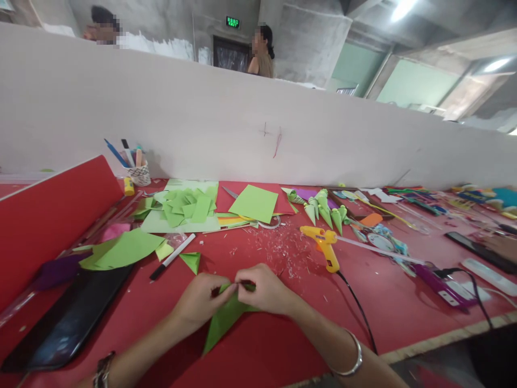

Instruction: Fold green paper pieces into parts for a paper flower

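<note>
Both of my hands meet low in the middle of the head view, over the red tabletop (278, 355). My left hand (202, 302) pinches a piece of green paper (226, 320) near its upper edge. From the other side my right hand (264, 291) grips the same paper, fingertips touching those of the left. The paper looks folded, with one pointed corner hanging toward me. Just beyond my left hand lies a small folded green paper triangle (191, 262). A black-and-white marker (173, 256) rests to the left of that.
A yellow glue gun (321, 242) lies to the right, its black cord running to the table edge. Green paper pieces (188, 205) and small green cones (323, 207) sit at the back. A black phone-like slab (60, 318) is at left; a white partition (226, 118) stands behind.
</note>
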Demonstrator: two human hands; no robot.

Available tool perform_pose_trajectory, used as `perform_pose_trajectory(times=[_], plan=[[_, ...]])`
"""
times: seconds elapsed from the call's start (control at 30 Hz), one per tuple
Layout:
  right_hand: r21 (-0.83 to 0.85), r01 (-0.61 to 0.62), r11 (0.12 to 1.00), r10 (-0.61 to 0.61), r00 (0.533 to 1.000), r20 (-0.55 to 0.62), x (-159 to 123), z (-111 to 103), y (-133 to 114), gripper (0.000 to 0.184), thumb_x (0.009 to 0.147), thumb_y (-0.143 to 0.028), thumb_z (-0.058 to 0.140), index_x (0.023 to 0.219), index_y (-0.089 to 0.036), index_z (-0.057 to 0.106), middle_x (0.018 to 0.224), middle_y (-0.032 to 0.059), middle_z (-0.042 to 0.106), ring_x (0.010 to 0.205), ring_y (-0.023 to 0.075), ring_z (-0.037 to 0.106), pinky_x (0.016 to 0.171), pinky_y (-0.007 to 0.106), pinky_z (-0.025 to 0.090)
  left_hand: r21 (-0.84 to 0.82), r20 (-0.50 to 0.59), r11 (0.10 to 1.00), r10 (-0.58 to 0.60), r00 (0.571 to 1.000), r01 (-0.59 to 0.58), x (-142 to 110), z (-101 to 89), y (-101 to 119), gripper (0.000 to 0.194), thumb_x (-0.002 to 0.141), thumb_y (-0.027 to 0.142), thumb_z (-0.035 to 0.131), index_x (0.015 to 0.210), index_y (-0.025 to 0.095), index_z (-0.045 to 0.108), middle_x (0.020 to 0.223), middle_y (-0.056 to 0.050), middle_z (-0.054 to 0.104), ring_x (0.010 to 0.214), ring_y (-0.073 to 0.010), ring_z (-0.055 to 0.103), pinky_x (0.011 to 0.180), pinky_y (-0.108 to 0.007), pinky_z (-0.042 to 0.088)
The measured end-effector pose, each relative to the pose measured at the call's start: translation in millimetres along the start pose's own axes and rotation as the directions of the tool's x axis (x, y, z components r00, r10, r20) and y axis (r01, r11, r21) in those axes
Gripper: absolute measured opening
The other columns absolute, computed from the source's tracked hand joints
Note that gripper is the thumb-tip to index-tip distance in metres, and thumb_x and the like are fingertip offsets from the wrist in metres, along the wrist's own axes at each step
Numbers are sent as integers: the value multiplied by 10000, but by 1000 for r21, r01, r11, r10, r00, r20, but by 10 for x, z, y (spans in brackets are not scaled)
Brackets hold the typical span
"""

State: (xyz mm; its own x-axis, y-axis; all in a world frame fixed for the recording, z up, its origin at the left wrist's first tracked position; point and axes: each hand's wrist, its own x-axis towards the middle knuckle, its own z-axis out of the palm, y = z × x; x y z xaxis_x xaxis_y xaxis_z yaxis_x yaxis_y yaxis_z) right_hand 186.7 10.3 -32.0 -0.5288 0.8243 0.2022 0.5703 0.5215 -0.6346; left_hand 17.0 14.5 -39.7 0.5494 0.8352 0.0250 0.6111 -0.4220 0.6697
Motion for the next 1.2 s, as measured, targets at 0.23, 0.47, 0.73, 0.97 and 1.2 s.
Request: perform_pose_trajectory(times=[0.23,0.47,0.73,0.97,1.2], plan=[[-12,-6,1000,6,1000,4,7,-2,55,95,622,-138,459,541,-155,506,491,-61,376,485,60,308,478,169,239,23,58,1000,5,998,-6,-2,-8,-14,376,830,380,285,521,178,214,509,49,212,468,-76,226,450,-220,147],[129,-116,985,141,969,-205,23,-182,314,136,685,-144,420,560,-164,467,521,-48,401,497,73,359,490,179,276,-75,-78,994,-81,994,75,-68,-540,-201,375,829,422,299,541,191,231,545,45,198,493,-89,208,452,-222,182],[343,-31,939,8,998,70,51,-143,148,177,801,-283,453,733,-160,561,642,-19,499,607,93,449,561,186,346,13,10,1000,22,1000,-23,-58,-418,-94,359,846,349,334,572,164,473,540,24,441,525,-113,406,499,-218,303],[199,-10,980,-19,990,143,38,-20,108,242,813,-284,477,652,-131,574,541,-45,419,531,65,371,496,170,270,409,-31,883,265,964,-230,-32,-290,38,182,804,197,417,844,204,594,791,-31,635,754,-192,555,734,-326,353],[213,5,977,-32,992,122,30,-50,68,274,823,-298,468,625,-133,562,524,-51,398,514,59,353,494,172,261,580,38,792,208,977,-191,-22,-234,29,180,742,156,411,638,181,556,569,-16,568,526,-153,479,541,-265,278]])
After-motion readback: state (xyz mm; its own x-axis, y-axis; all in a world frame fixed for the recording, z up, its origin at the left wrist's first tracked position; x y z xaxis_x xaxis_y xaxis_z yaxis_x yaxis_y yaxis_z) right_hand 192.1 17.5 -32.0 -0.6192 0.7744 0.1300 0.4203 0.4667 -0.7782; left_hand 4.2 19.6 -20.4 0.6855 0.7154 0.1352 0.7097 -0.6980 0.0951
